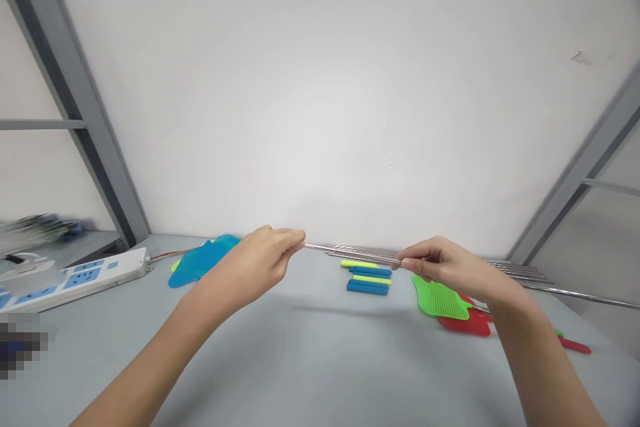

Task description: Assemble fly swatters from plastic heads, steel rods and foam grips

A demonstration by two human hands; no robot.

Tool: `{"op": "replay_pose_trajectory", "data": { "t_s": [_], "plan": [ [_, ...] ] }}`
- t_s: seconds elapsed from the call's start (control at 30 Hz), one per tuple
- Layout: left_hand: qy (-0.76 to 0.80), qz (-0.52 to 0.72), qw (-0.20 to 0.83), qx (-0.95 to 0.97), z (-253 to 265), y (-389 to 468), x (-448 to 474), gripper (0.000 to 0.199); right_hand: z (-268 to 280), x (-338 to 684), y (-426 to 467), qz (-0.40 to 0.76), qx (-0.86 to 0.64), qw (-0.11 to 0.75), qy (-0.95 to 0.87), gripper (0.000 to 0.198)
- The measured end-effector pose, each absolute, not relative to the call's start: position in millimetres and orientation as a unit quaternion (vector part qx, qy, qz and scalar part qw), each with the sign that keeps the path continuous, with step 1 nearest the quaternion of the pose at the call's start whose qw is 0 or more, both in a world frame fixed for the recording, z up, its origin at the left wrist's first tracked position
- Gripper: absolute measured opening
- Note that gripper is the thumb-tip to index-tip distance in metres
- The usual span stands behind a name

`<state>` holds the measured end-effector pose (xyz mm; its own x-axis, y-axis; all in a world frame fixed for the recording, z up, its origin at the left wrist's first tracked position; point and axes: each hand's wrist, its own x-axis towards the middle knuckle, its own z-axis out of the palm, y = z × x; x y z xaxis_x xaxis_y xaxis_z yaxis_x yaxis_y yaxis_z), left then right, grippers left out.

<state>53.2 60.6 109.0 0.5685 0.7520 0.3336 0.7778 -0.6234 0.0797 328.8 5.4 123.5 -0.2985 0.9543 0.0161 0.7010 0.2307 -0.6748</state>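
Observation:
A thin metal rod (316,247) runs above the table between my two hands. My left hand (274,250) has its fingers closed on the rod's left end. My right hand (431,259) pinches it farther right between thumb and fingers. Behind the right hand lie several more metal rods (517,270), partly covered by that hand. Several blue and yellow plastic handles (369,280) lie in a small group below the rod. A green fly swatter head (440,297) rests over a red swatter head (467,327) beneath my right wrist.
Blue swatter heads (200,261) lie beyond my left forearm, with some yellow under them. A white power strip (95,278) sits at the left. A red handle (575,345) lies at the right. The grey table (300,360) meets a white wall panel (320,113) between grey posts.

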Motion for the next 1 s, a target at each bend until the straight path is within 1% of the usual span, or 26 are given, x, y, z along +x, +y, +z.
{"op": "replay_pose_trajectory", "data": {
  "t_s": [0.3,0.53,0.7,1.0],
  "plan": [
    [-0.439,-0.165,0.04,-0.882,108,56,59,0.02,124,331,4,0.275,-0.563,0.202,-0.752,0.03],
    [-0.439,-0.157,0.02,-0.885,106,53,64,0.02,125,331,4,0.267,-0.574,0.193,-0.75,0.032],
    [-0.434,-0.156,0.029,-0.887,104,50,70,0.021,126,330,4,0.254,-0.588,0.197,-0.743,0.032],
    [-0.433,-0.171,0.008,-0.885,100,52,69,0.02,126,328,4,0.255,-0.59,0.201,-0.74,0.031]
  ]
}}
